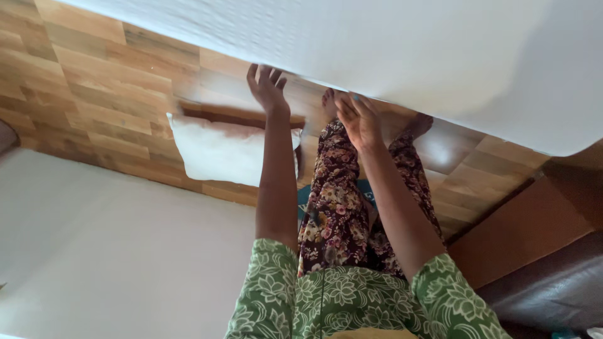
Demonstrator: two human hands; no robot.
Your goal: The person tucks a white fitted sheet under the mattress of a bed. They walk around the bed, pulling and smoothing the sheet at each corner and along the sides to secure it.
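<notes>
A large white textured sheet (pixel 377 44) hangs across the top of the view, spread wide in front of me. My right hand (pixel 358 119) pinches its lower edge between fingers and thumb. My left hand (pixel 267 88) reaches up to the same edge a little to the left. Its fingers are stretched and apart, with the tips at the cloth, and I cannot see whether it grips. Below the hands are my legs in dark floral trousers (pixel 342 213) and my bare feet on the floor.
A white pillow (pixel 220 150) lies on the wooden plank floor (pixel 94 81) just left of my legs. A white mattress surface (pixel 107 245) fills the lower left. Brown furniture (pixel 540 251) with a dark padded part stands at the lower right.
</notes>
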